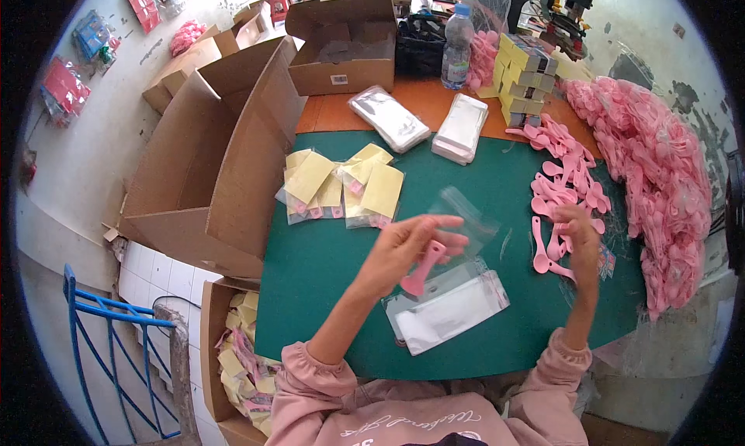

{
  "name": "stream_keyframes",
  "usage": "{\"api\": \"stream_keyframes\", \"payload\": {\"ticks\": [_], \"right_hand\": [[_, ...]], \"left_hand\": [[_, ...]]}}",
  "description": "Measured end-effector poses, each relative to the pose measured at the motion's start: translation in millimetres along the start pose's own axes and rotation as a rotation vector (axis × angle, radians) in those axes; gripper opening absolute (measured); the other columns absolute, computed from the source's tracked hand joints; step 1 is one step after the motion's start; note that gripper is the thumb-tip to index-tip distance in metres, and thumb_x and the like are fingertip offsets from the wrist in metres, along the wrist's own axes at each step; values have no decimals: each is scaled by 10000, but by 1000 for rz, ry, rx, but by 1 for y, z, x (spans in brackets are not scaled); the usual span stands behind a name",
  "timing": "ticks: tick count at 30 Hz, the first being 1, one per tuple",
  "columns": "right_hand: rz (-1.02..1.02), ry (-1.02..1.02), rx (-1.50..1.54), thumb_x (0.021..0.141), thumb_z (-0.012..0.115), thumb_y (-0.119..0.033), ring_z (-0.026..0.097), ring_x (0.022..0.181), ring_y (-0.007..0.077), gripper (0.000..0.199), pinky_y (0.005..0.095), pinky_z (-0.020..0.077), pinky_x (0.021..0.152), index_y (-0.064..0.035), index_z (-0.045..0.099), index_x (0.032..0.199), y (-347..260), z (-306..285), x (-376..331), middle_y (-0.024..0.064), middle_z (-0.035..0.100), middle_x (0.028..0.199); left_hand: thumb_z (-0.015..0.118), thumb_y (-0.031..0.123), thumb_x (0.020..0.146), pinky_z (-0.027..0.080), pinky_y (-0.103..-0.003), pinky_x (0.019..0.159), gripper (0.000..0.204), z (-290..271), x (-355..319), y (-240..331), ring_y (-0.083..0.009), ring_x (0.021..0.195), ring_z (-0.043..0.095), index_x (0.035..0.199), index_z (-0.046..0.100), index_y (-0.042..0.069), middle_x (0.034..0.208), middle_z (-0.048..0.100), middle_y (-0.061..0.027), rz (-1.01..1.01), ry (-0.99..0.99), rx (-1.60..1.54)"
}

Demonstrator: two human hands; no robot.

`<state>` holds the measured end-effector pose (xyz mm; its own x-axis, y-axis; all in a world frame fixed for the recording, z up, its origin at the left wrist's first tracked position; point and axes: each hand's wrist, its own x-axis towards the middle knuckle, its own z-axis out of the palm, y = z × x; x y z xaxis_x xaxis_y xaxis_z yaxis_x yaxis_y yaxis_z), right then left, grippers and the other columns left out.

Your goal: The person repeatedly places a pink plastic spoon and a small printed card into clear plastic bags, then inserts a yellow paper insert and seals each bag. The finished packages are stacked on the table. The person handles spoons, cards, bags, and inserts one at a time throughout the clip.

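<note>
1. Big cardboard box (pixel 217 151) stands open at the bench's left edge, its flap leaning over the green mat (pixel 326 291). Judgement: a bump from the left elbow could tip it toward the finished packets.
2. Heap of pink spoons (pixel 660 182) fills the right side of the bench, spilling toward the edge. Judgement: any sweep of the right forearm may push some off onto the floor.
3. Stack of empty clear bags (pixel 450 312) lies on the mat just below the left hand. They look slick; likely to slide or lift two at a time.
4. Finished packets with yellow cards (pixel 341 186) sit fanned at mid-mat, well apart from both hands. Low risk, unless the box flap drops.
5. Left hand (pixel 411 244): fingers closed on one pink spoon (pixel 423 271), held above the mat, and pinching the lower edge of a clear bag (pixel 466 213) raised in the air. Judgement: the bag mouth hangs limp; the spoon could catch the film, miss the opening, or slip free.
6. Right hand (pixel 580 236): fingers curled together over loose spoons (pixel 563 186) at the mat's right; whether it grips one I cannot tell. Judgement: grabbing blind may bring up two at once.
</note>
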<state>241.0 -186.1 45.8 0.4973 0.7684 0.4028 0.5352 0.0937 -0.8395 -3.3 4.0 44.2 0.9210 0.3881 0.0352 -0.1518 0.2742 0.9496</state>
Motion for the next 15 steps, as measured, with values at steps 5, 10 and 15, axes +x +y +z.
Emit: {"api": "stream_keyframes", "payload": {"ticks": [5, 10, 15], "right_hand": [[982, 319, -1451, 772, 591, -324, 537, 956, 333, 408, 409, 423, 782, -15, 578, 1039, 52, -96, -43, 220, 554, 977], [660, 416, -1053, 737, 626, -338, 563, 907, 354, 424, 427, 429, 770, -4, 587, 995, 136, -162, -89, 226, 585, 938], [696, 525, -1194, 760, 617, -259, 579, 880, 345, 329, 407, 436, 760, -3, 585, 964, 74, -129, -62, 212, 597, 941]], "left_hand": [[357, 305, 941, 508, -266, 708, 411, -18, 1, 12, -196, 835, 621, 1131, 519, -21, 972, 619, -156, -53, 69, 28], [368, 309, 937, 506, -264, 717, 410, -19, 4, 2, -186, 850, 618, 1139, 517, -16, 975, 618, -152, -169, 22, 41], [380, 293, 935, 504, -260, 722, 391, -22, 8, -7, -173, 872, 611, 1138, 519, -12, 973, 619, -144, -168, -15, 15]]}}
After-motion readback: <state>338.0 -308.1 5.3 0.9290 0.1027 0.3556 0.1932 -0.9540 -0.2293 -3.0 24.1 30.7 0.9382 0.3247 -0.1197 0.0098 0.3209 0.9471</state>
